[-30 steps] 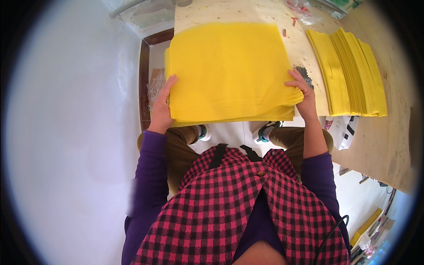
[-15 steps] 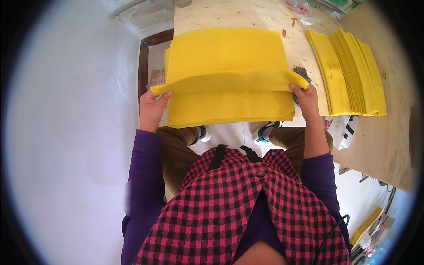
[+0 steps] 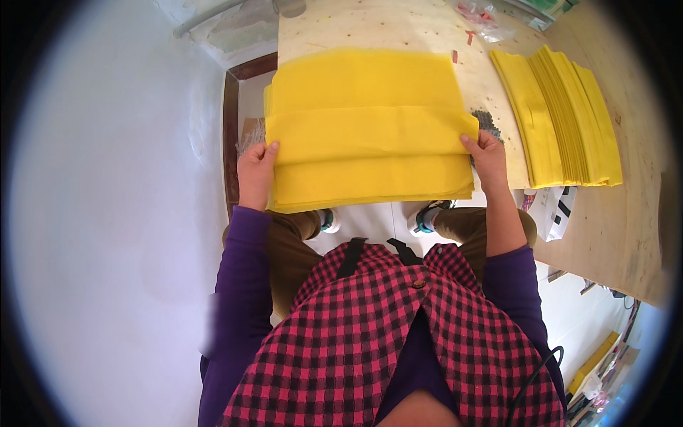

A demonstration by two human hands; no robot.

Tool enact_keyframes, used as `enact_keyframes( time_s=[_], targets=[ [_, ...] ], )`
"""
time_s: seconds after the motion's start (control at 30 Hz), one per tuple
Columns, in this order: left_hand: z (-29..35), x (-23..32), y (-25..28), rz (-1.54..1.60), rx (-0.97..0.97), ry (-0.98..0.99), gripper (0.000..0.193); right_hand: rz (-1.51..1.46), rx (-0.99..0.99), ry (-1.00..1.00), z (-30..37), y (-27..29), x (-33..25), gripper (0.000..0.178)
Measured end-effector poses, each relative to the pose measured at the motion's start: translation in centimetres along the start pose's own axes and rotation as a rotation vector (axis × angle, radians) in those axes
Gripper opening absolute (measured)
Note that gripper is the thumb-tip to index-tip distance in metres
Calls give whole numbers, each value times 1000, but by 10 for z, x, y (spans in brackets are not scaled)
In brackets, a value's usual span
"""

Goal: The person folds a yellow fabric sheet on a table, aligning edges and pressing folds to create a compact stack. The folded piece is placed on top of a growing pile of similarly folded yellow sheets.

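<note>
A stack of yellow fabric sheets (image 3: 370,178) lies at the table's near edge and hangs a little over it. Its top sheet (image 3: 366,132) has its near part folded back flat, leaving a strip of the layers below showing in front. My left hand (image 3: 256,171) pinches the folded sheet at its left edge, thumb on top. At the opposite edge my right hand (image 3: 489,156) grips the same sheet between thumb and fingers. The fingers under the cloth are partly hidden on both sides.
Folded yellow fabric pieces (image 3: 562,117) lie in a row on the wooden table (image 3: 370,25) at right. A dark grey textured thing (image 3: 487,124) sits beside my right hand. At the far right are a clear plastic bag (image 3: 487,21) and small red scraps. A white bag (image 3: 553,212) hangs below.
The raised, curled fold of the top sheet now lies flatter across the stack. My left hand has moved slightly right, and my right hand slightly left.
</note>
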State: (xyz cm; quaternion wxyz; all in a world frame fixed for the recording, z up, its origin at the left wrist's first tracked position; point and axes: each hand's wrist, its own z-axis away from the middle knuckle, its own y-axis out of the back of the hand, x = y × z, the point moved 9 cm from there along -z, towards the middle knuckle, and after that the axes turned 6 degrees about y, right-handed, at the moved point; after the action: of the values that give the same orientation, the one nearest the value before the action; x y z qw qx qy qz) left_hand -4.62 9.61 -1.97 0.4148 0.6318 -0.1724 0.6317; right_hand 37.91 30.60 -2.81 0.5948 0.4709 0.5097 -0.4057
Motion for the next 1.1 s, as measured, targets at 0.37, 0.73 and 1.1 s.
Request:
enact_keyframes(
  time_s=[0.37, 0.73, 1.1],
  targets=[
    [1, -6, 10, -228, 96, -59, 29, 46, 52, 27, -5, 2, 2, 15],
    [3, -18, 11, -224, 170, -46, 23, 300, 53, -3, -8, 7, 9, 16],
    [6, -6, 8, -244, 192, -151, 21, 788, -353, 801, 59, -156, -119, 59]
  ],
)
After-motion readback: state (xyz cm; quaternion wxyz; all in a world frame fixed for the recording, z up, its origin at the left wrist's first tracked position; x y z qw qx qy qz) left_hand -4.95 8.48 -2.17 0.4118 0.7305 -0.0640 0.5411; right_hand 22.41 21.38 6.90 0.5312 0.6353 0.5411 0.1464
